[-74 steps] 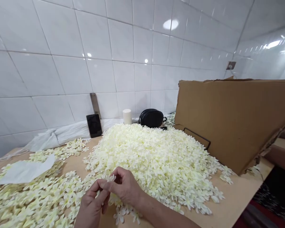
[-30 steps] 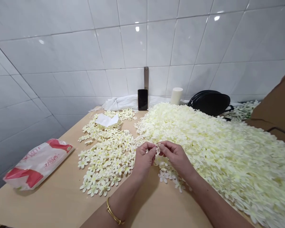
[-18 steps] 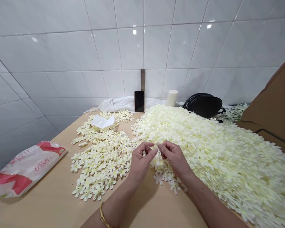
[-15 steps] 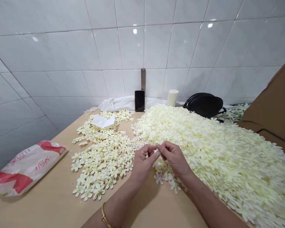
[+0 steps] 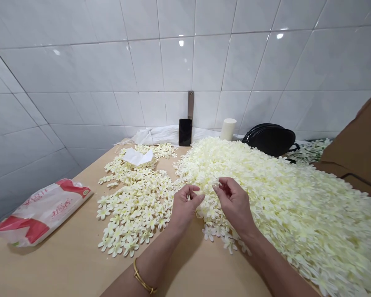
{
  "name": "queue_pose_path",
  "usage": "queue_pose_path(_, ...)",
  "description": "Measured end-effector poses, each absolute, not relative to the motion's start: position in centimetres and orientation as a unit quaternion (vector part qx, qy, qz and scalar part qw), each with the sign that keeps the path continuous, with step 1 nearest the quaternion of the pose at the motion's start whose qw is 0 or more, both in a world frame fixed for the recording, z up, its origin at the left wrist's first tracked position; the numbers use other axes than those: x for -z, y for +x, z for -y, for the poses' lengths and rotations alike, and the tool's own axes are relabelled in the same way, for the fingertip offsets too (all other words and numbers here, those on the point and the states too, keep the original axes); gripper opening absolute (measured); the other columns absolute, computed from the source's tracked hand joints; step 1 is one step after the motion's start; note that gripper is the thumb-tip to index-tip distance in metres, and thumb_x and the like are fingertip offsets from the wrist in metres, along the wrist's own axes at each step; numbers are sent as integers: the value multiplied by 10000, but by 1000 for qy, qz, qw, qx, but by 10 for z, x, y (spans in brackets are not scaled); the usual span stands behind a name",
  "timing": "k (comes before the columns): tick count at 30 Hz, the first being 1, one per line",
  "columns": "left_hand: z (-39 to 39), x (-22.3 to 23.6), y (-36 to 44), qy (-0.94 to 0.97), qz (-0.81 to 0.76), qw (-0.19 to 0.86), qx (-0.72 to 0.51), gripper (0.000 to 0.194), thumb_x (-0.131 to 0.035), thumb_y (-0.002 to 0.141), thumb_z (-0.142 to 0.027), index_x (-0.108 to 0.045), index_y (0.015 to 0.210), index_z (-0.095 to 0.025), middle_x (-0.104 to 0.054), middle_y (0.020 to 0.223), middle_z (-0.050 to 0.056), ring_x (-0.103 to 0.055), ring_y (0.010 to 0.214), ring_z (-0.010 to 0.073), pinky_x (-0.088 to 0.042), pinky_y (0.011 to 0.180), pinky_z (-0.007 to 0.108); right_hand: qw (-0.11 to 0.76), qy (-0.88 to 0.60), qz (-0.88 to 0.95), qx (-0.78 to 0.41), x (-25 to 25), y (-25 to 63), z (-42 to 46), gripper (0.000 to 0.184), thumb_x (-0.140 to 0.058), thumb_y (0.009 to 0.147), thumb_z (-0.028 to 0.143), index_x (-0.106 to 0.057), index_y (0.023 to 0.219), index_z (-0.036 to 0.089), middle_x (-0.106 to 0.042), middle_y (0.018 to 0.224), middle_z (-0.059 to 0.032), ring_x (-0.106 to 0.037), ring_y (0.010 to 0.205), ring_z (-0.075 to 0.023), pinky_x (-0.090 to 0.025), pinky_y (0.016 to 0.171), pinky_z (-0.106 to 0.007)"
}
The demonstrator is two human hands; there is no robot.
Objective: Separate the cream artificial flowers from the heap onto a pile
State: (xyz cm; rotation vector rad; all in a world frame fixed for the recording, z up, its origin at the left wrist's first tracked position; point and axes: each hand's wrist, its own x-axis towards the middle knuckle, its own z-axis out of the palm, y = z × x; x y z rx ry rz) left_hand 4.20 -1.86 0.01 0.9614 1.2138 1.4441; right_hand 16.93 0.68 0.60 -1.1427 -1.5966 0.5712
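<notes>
My left hand [image 5: 184,205] is curled in a pinch at the near edge of a big heap of cream fabric flowers [image 5: 281,194]; a small white piece shows between its fingers. My right hand [image 5: 233,204] is just to the right, a small gap away, fingers bent with thumb and forefinger close together over the heap; what it holds, if anything, I cannot make out. A flat spread of single flowers [image 5: 136,202] lies left of my left hand on the wooden table [image 5: 64,264]. A gold bangle [image 5: 142,280] is on my left wrist.
A red and white tissue pack [image 5: 41,210] lies at the left. A white tissue [image 5: 138,156] rests on the far flowers. Against the tiled wall stand a black phone [image 5: 185,132], a white cylinder [image 5: 228,128] and a black bag [image 5: 270,139]. Cardboard [image 5: 357,156] rises at the right.
My view turned left from the cardboard to the table corner. My hands, which met fingertip to fingertip half a second ago, have drawn apart; the right hand moved right.
</notes>
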Motion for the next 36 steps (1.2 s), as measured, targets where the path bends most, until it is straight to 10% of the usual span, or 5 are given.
queue_pose_path(12, 11, -14, 34, 106, -342, 686, -633, 407, -385, 835, -439, -559, 730, -86, -540, 617, 58, -554, 553, 113, -456, 524, 214, 518, -335, 785, 62, -4, 164, 6, 166, -497, 793, 159, -554, 948, 170, -527, 860, -82, -486, 840, -213, -413, 722, -372)
queue_pose_path(21, 18, -9, 45, 166, -328, 697, -616, 423, -392, 828, -460, -599, 793, -93, -574, 710, 67, -542, 589, 95, -452, 560, 200, 460, -375, 800, -83, 6, 152, 7, 166, -438, 819, 170, -599, 855, 190, -569, 808, -56, -474, 810, -197, -377, 713, -348)
queue_pose_path(27, 19, -1, 43, 331, -367, 627, -602, 248, -708, 604, -254, -656, 803, -115, -624, 722, 42, -567, 646, 110, -477, 671, 243, 464, -447, 722, -252, -3, 162, 0, 183, -441, 818, 294, -539, 705, 190, -552, 713, -23, -500, 735, -173, -381, 665, -301)
queue_pose_path(36, 23, -6, 46, 406, -454, 521, -598, 42, -578, 647, -165, -552, 632, -135, -544, 513, -25, -518, 475, 86, -450, 517, 221, 439, -410, 672, -434, -2, 159, 3, 174, -510, 769, 356, -518, 752, 184, -559, 692, -3, -504, 628, -138, -399, 584, -267)
